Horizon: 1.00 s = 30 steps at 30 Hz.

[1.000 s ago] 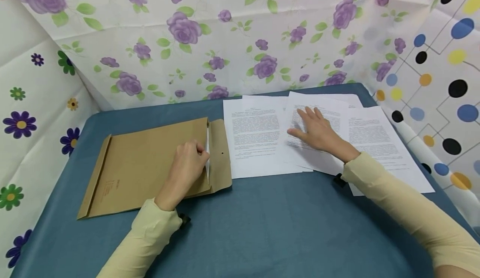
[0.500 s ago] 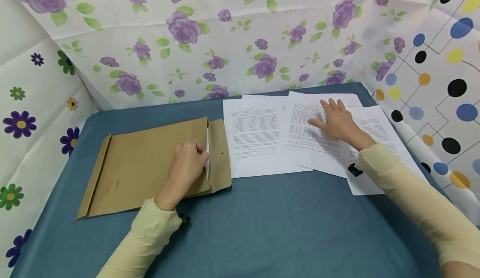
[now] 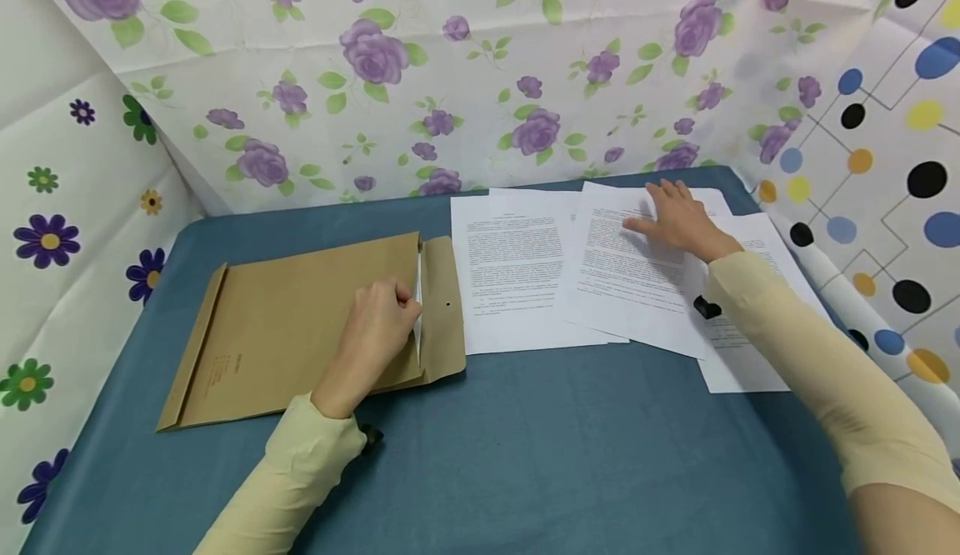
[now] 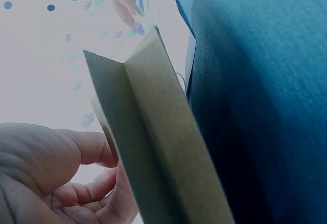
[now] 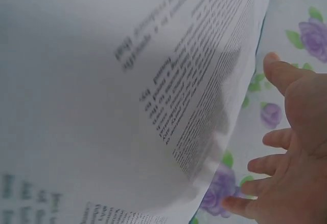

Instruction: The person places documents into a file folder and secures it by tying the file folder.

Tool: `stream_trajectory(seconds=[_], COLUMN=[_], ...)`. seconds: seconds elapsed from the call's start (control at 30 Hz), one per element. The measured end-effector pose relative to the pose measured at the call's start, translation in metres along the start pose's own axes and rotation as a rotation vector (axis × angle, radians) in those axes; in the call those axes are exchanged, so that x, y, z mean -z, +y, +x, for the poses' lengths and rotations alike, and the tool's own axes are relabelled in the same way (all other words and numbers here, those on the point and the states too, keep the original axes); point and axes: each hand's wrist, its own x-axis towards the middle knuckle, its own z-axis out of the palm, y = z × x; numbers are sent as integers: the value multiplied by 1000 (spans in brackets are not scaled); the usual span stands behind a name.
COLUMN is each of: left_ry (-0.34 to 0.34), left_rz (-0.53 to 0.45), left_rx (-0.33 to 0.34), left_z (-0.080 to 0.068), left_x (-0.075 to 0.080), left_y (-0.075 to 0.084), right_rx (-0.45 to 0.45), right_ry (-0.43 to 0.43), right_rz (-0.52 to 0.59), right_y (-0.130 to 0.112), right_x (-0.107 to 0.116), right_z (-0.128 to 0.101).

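Observation:
A brown paper envelope lies on the left of the table, its flap folded out to the right. My left hand pinches the edge of its opening, where a strip of white shows inside. In the left wrist view the thumb and curled fingers grip that edge, beside the creased brown flap. My right hand is spread over a printed sheet, fingers apart. Seen from the right wrist, the fingers of the right hand are straight and hold nothing.
Another printed sheet lies between the envelope flap and the middle sheet, partly overlapped. A further sheet lies under my right forearm. Blue cloth covers the table. Flowered sheeting hangs behind it, with dotted sheeting at the right.
My right hand has moved rightward across the printed sheets, fingers still spread. My left hand keeps its pinch on the envelope's edge. The head view has shifted slightly.

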Motion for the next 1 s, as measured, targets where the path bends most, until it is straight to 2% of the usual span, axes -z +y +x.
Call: stream_trajectory(seconds=[0.37, 0.7, 1.0], left_ry=[-14, -11, -8], left_rz=[-8, -8, -18], left_rx=[10, 6, 3], left_z=[0, 1, 2], left_x=[0, 1, 0], left_y=[0, -1, -3], right_rx=[-47, -59, -63], right_ry=[-90, -131, -139], right_rz=[13, -13, 8], right_y=[12, 12, 11], right_x=[-1, 4, 3], right_z=[27, 35, 40])
